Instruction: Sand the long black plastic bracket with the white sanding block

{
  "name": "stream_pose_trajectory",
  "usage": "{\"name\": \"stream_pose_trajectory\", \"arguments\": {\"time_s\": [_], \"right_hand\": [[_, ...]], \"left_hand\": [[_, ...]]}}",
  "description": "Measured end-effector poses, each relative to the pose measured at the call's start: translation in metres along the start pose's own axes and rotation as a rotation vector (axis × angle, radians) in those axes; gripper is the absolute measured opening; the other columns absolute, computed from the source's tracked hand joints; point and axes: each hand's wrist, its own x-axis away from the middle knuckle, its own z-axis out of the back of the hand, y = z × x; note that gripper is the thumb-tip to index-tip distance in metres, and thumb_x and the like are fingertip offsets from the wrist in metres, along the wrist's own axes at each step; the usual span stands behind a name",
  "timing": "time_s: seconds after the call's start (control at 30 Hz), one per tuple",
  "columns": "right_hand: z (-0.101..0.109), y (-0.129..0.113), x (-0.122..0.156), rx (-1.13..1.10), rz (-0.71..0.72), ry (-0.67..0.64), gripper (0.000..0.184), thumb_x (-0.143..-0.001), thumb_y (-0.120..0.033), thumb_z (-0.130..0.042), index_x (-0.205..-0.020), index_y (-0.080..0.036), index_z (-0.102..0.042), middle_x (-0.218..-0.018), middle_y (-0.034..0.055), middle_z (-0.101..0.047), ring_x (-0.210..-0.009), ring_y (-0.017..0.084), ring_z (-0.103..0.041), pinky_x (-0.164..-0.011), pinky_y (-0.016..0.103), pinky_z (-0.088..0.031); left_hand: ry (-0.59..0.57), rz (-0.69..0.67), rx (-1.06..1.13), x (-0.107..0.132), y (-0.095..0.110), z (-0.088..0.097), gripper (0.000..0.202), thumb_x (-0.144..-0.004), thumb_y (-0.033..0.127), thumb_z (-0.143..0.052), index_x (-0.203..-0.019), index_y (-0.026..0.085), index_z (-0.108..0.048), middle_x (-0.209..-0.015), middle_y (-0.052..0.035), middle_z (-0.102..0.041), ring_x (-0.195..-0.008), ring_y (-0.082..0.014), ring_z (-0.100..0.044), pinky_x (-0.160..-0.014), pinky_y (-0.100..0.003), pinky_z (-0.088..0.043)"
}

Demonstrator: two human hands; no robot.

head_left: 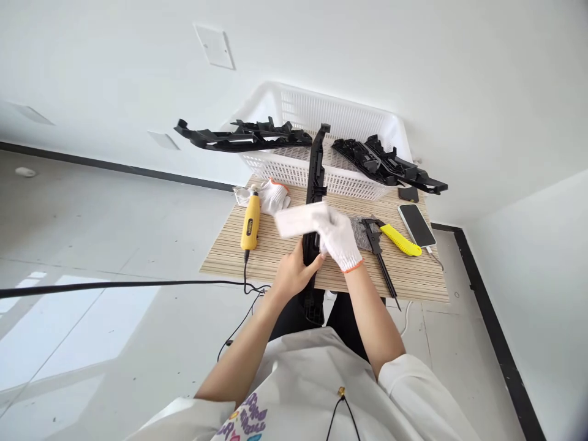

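Observation:
A long black molded plastic part [315, 171] points away from me, its near end over my lap and its far end up against the basket rim. My bare left hand [293, 272] is wrapped round its near half from the left. On my right hand [340, 237] is a white knit glove with an orange cuff. Those gloved fingers are closed on a white flat pad [296, 219], blurred, lying across the top of the part; its exact kind I cannot make out. The pad hides a short stretch of the part.
A white plastic basket [316, 177] bears more black parts [257, 136] [390, 162]. On the wood-grain table [225, 260] lie a yellow corded rotary tool [250, 223], a white glove [274, 197], a grey pad [359, 233], a caliper [375, 242], a yellow utility knife [400, 239] and a phone [416, 225].

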Motion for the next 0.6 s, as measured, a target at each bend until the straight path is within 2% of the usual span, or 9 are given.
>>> {"name": "stream_pose_trajectory", "arguments": {"time_s": [0.07,0.17,0.3,0.4,0.5,0.53,0.6], "right_hand": [[-0.003,-0.003,-0.001,0.026,-0.052,-0.046,0.038,-0.075,-0.054,-0.071,-0.071,-0.02,-0.055,-0.041,-0.008,-0.045,-0.03,0.009,-0.043,-0.03,0.02,-0.029],[-0.004,-0.005,-0.004,-0.033,-0.09,0.097,0.043,-0.076,-0.059,-0.068,-0.065,-0.021,-0.051,-0.036,-0.0081,-0.042,-0.027,0.008,-0.039,-0.029,0.019,-0.028],[0.001,-0.008,-0.01,0.045,-0.086,0.01,0.04,-0.075,-0.056,-0.072,-0.071,-0.019,-0.058,-0.037,-0.0059,-0.048,-0.029,0.01,-0.045,-0.029,0.018,-0.03],[0.005,-0.011,-0.012,0.054,-0.062,0.054,0.04,-0.078,-0.057,-0.068,-0.072,-0.02,-0.059,-0.035,-0.0059,-0.047,-0.028,0.009,-0.043,-0.028,0.017,-0.028],[0.003,-0.012,-0.011,0.086,-0.11,-0.066,0.038,-0.077,-0.056,-0.07,-0.072,-0.019,-0.059,-0.036,-0.0051,-0.049,-0.028,0.01,-0.044,-0.028,0.018,-0.028],[0.001,-0.012,-0.011,0.07,-0.108,-0.043,0.038,-0.076,-0.055,-0.071,-0.071,-0.019,-0.059,-0.037,-0.0052,-0.049,-0.028,0.01,-0.044,-0.028,0.018,-0.029],[-0.004,-0.01,-0.01,0.008,-0.07,0.087,0.04,-0.078,-0.057,-0.068,-0.07,-0.019,-0.058,-0.036,-0.0058,-0.048,-0.028,0.009,-0.042,-0.028,0.018,-0.028]], "left_hand": [[0.011,0.001,-0.008,0.0,-0.001,0.0,0.048,-0.088,0.056,-0.056,-0.12,0.021,-0.055,-0.076,-0.0036,-0.073,-0.079,-0.0306,-0.072,-0.073,-0.037,-0.051],[-0.009,-0.023,-0.007,0.001,0.0,0.0,0.05,-0.089,0.056,-0.055,-0.125,0.021,-0.053,-0.077,-0.0029,-0.074,-0.081,-0.0304,-0.072,-0.074,-0.036,-0.051],[-0.026,-0.009,-0.017,0.0,0.0,0.003,0.056,-0.09,0.058,-0.053,-0.131,0.02,-0.048,-0.078,-0.0032,-0.074,-0.078,-0.0308,-0.072,-0.072,-0.037,-0.05],[-0.039,-0.006,-0.014,-0.001,-0.002,0.004,0.057,-0.091,0.059,-0.051,-0.132,0.019,-0.048,-0.078,-0.0036,-0.073,-0.082,-0.0319,-0.072,-0.073,-0.037,-0.05],[-0.012,-0.015,-0.021,-0.002,-0.003,0.004,0.063,-0.09,0.056,-0.052,-0.138,0.017,-0.043,-0.079,-0.0051,-0.073,-0.09,-0.034,-0.072,-0.078,-0.039,-0.051],[-0.009,-0.015,-0.022,-0.002,-0.003,0.005,0.062,-0.09,0.056,-0.052,-0.138,0.017,-0.043,-0.081,-0.0054,-0.073,-0.091,-0.0342,-0.072,-0.078,-0.04,-0.051],[-0.026,-0.01,-0.014,-0.002,-0.003,0.005,0.059,-0.09,0.056,-0.052,-0.135,0.019,-0.046,-0.083,-0.0052,-0.074,-0.088,-0.0335,-0.072,-0.078,-0.04,-0.052]]}}
